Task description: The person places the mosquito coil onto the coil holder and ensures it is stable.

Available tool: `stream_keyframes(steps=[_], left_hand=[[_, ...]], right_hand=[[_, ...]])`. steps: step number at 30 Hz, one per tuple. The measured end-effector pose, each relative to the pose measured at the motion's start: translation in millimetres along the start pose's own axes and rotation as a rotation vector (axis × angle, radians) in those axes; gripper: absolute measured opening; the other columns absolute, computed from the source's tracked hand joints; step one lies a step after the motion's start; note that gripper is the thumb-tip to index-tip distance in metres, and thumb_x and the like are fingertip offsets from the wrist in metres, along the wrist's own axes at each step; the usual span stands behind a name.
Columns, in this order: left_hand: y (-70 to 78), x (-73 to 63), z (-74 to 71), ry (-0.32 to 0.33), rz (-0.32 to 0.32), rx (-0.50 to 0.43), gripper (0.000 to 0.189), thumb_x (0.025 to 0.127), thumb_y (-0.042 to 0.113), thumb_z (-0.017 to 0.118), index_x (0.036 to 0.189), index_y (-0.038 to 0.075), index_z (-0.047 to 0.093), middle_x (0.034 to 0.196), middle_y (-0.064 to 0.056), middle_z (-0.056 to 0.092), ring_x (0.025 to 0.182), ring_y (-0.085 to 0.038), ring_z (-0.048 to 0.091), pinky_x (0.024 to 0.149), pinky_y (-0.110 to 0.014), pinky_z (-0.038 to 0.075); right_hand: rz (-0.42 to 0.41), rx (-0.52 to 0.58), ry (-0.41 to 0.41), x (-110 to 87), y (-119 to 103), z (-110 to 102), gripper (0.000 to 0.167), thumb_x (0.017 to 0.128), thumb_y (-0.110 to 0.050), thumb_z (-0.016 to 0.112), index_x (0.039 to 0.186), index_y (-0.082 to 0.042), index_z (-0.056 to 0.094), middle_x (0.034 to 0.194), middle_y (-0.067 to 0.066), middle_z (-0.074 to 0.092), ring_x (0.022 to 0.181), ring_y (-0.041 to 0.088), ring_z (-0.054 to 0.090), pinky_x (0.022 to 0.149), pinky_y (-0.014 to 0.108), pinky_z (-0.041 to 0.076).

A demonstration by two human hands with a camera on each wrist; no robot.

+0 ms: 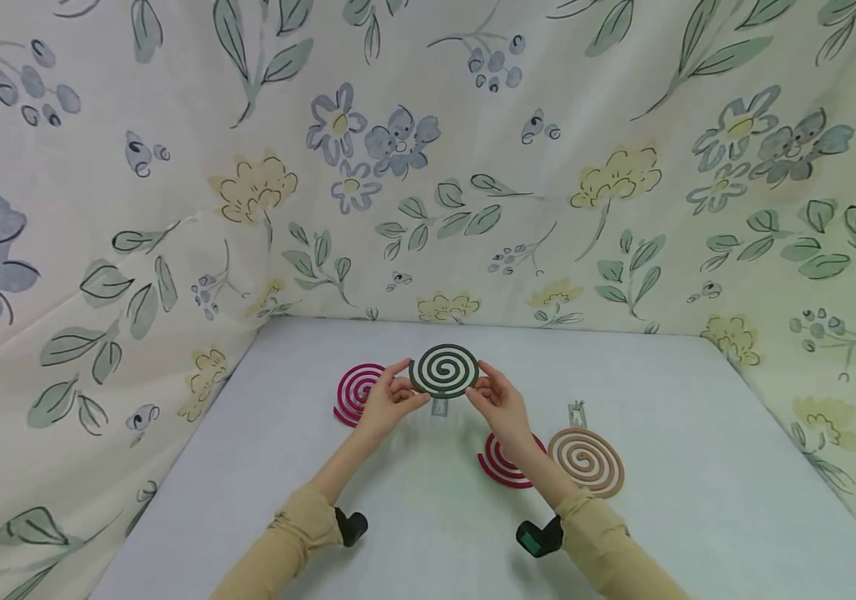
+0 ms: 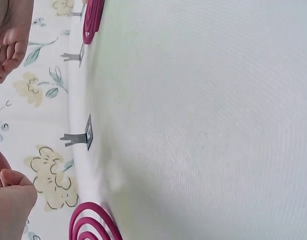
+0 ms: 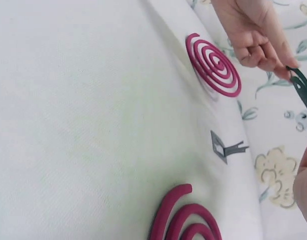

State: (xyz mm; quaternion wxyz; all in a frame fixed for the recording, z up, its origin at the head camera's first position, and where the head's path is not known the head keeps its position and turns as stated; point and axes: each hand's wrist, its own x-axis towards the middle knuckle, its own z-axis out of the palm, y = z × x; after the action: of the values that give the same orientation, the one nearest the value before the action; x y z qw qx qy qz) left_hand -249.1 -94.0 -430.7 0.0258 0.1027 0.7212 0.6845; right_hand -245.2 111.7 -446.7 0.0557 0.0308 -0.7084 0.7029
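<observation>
A dark green mosquito coil [image 1: 444, 371] is held up over the back of the table, its spiral face toward the head camera. At its left edge, my left hand [image 1: 388, 402] pinches it between thumb and fingers. My right hand [image 1: 500, 405] grips the opposite edge the same way. Just below the coil in the head view is a small metal stand [image 1: 438, 407] with an upright prong, also seen as a stand [image 3: 225, 147] in the right wrist view. The left wrist view shows both hands at its left border, with the green coil out of sight.
A crimson coil [image 1: 351, 392] is behind my left hand, partly covered. Another crimson coil [image 1: 498, 467] lies under my right forearm, beside a tan coil [image 1: 585, 462]. A second metal stand [image 1: 578, 414] is behind the tan one. Floral cloth [image 1: 428, 167] hangs around the white table [image 1: 698, 467].
</observation>
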Motion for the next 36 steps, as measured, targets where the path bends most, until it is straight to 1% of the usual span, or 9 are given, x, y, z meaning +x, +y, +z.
stream_keyframes(steps=[2, 6, 9, 12, 15, 21, 26, 33, 36], left_hand=[[-4.1, 2.7, 3.1, 0.016, 0.013, -0.014, 0.072, 0.082, -0.001, 0.069, 0.143, -0.002, 0.032, 0.101, -0.027, 0.063, 0.076, -0.007, 0.056, 0.071, -0.014, 0.049], [-22.4, 12.8, 7.8, 0.061, 0.018, -0.062, 0.074, 0.082, -0.003, 0.069, 0.144, -0.003, 0.03, 0.097, -0.025, 0.063, 0.075, -0.007, 0.056, 0.07, -0.014, 0.048], [-36.9, 20.2, 11.1, 0.101, 0.004, -0.08, 0.075, 0.081, -0.004, 0.069, 0.145, -0.001, 0.03, 0.094, -0.018, 0.064, 0.075, -0.007, 0.054, 0.068, -0.013, 0.048], [-43.3, 22.2, 15.1, 0.127, 0.012, -0.065, 0.074, 0.082, -0.004, 0.068, 0.145, 0.0, 0.031, 0.091, -0.015, 0.064, 0.074, -0.006, 0.053, 0.068, -0.013, 0.046], [-48.5, 23.3, 18.3, 0.113, 0.025, -0.045, 0.073, 0.084, -0.004, 0.065, 0.146, -0.001, 0.026, 0.093, -0.018, 0.065, 0.073, -0.005, 0.053, 0.068, -0.014, 0.045], [-59.9, 27.9, 21.4, 0.068, 0.009, -0.033, 0.073, 0.087, -0.004, 0.062, 0.146, -0.006, 0.019, 0.094, -0.029, 0.063, 0.069, -0.005, 0.051, 0.064, -0.015, 0.042], [-68.1, 28.5, 22.2, 0.053, 0.028, -0.004, 0.072, 0.087, -0.006, 0.06, 0.144, -0.01, 0.016, 0.089, -0.035, 0.059, 0.066, -0.008, 0.049, 0.062, -0.016, 0.04], [-72.0, 26.5, 23.9, 0.073, 0.014, 0.01, 0.074, 0.089, -0.001, 0.061, 0.147, -0.003, 0.016, 0.09, -0.025, 0.063, 0.066, -0.001, 0.049, 0.063, -0.017, 0.04], [-73.1, 26.9, 24.2, 0.06, 0.013, -0.01, 0.075, 0.089, -0.001, 0.06, 0.147, -0.004, 0.013, 0.092, -0.026, 0.064, 0.069, 0.0, 0.052, 0.066, -0.016, 0.042]], right_hand=[[0.0, 0.01, 0.038, 1.9, 2.3, 2.9, 0.051, 0.088, -0.003, 0.064, 0.136, -0.004, 0.048, 0.101, 0.007, 0.059, 0.083, 0.002, 0.055, 0.073, 0.01, 0.047], [0.018, 0.05, 0.095, 5.8, 7.2, 7.7, 0.048, 0.087, -0.001, 0.064, 0.133, 0.0, 0.05, 0.101, 0.009, 0.06, 0.08, 0.001, 0.056, 0.071, 0.011, 0.047], [0.052, 0.067, 0.108, 8.1, 12.2, 9.6, 0.049, 0.087, -0.001, 0.064, 0.134, -0.001, 0.05, 0.102, 0.008, 0.059, 0.081, 0.0, 0.056, 0.071, 0.01, 0.047], [0.075, 0.066, 0.093, 10.2, 19.4, 11.3, 0.052, 0.087, -0.002, 0.064, 0.137, -0.002, 0.047, 0.103, 0.006, 0.056, 0.083, 0.001, 0.054, 0.071, 0.01, 0.046], [0.076, 0.059, 0.084, 12.2, 27.8, 13.6, 0.056, 0.088, -0.001, 0.063, 0.14, -0.002, 0.042, 0.103, 0.006, 0.054, 0.085, 0.002, 0.052, 0.071, 0.01, 0.045], [0.092, 0.065, 0.078, 14.0, 44.3, 17.1, 0.062, 0.088, -0.001, 0.063, 0.143, -0.003, 0.036, 0.105, 0.006, 0.052, 0.085, 0.002, 0.052, 0.07, 0.011, 0.044], [0.074, 0.021, 0.07, 10.6, 51.8, 21.0, 0.063, 0.089, -0.003, 0.061, 0.144, 0.001, 0.031, 0.109, 0.015, 0.053, 0.086, 0.004, 0.051, 0.071, 0.011, 0.044], [0.092, 0.019, 0.086, 8.3, 57.3, 25.7, 0.061, 0.09, -0.002, 0.059, 0.144, 0.003, 0.031, 0.112, 0.023, 0.053, 0.087, 0.007, 0.049, 0.071, 0.011, 0.043], [0.089, 0.025, 0.091, 8.8, 59.1, 26.8, 0.061, 0.091, -0.002, 0.059, 0.143, 0.004, 0.03, 0.112, 0.024, 0.052, 0.085, 0.006, 0.049, 0.071, 0.01, 0.042]])
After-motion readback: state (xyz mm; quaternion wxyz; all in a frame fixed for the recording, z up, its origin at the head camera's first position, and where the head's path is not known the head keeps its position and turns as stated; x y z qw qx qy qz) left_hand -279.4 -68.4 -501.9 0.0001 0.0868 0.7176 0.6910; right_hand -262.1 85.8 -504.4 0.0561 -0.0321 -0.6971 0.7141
